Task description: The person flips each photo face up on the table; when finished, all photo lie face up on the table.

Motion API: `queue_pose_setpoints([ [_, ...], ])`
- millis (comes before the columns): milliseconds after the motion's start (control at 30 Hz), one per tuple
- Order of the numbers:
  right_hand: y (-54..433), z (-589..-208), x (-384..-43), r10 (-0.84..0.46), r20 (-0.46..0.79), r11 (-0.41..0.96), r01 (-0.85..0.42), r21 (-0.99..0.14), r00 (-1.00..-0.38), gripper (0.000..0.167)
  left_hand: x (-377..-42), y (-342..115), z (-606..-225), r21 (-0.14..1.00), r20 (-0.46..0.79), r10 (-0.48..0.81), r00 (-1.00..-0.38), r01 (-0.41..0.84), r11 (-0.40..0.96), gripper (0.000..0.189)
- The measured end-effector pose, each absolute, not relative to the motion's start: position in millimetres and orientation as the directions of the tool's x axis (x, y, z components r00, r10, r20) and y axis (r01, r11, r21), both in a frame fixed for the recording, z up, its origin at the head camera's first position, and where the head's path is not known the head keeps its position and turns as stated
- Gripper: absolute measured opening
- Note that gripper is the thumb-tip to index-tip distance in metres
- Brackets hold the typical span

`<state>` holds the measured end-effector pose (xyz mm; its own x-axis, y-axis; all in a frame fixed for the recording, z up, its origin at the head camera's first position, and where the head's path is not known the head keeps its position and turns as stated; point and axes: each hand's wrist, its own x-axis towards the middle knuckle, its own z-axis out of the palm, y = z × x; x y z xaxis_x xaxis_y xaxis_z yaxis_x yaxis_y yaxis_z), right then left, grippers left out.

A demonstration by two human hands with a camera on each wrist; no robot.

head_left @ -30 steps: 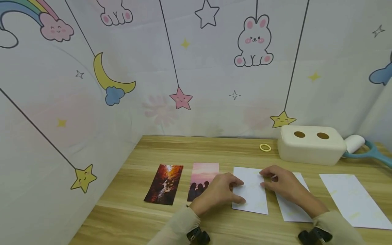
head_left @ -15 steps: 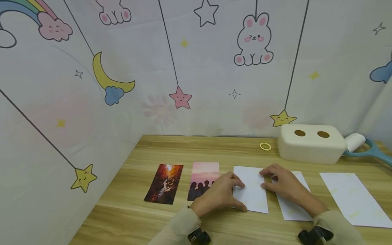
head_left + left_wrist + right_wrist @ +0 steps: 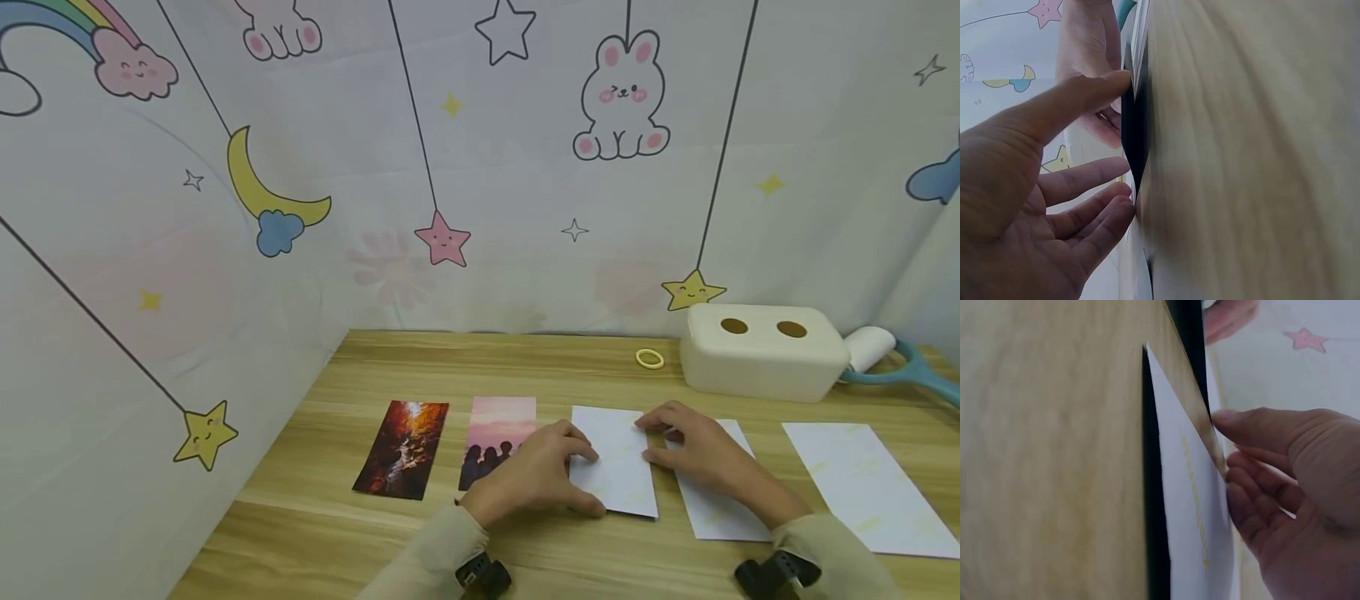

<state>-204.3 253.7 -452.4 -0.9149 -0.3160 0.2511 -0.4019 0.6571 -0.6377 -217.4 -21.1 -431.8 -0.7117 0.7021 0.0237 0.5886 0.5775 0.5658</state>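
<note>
A face-down photo [image 3: 618, 467], white on its upper side, lies between both hands. Its near edge is slightly raised, and a dark underside shows in both wrist views. My left hand [image 3: 528, 475] holds it by the left side, thumb at the near edge, as the left wrist view [image 3: 1029, 181] shows up close. My right hand [image 3: 693, 450] holds its right side with bent fingers and thumb. Beneath the right hand lies another face-down photo [image 3: 716, 508], partly covered. A pink photo with silhouettes [image 3: 501, 425] is half hidden behind the left hand.
An autumn-stream photo [image 3: 402, 450] lies face up at the left. Another white face-down sheet [image 3: 862, 483] is at the right. Along the back stand a cream box with two holes [image 3: 765, 358], a yellow ring [image 3: 649, 359], a white roll [image 3: 868, 348] and a blue handle [image 3: 911, 371].
The left thumb has moved down to the middle photo's near edge, and that edge has risen slightly. The right hand has hardly moved.
</note>
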Motion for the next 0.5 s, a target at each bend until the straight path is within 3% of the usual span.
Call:
queue_pose_setpoints([
  [200, 260, -452, -205, -0.374, 0.281, 0.623, -0.464, -0.629, -0.884, 0.033, -224, -25, -432, 0.659, 0.022, 0.714, -0.699, 0.547, 0.516, 0.047],
  [500, 268, -455, -208, -0.455, 0.341, 0.556, -0.562, -0.613, -0.822, 0.034, -229, -29, -435, 0.708, 0.024, 0.716, -0.698, 0.517, 0.481, 0.043],
])
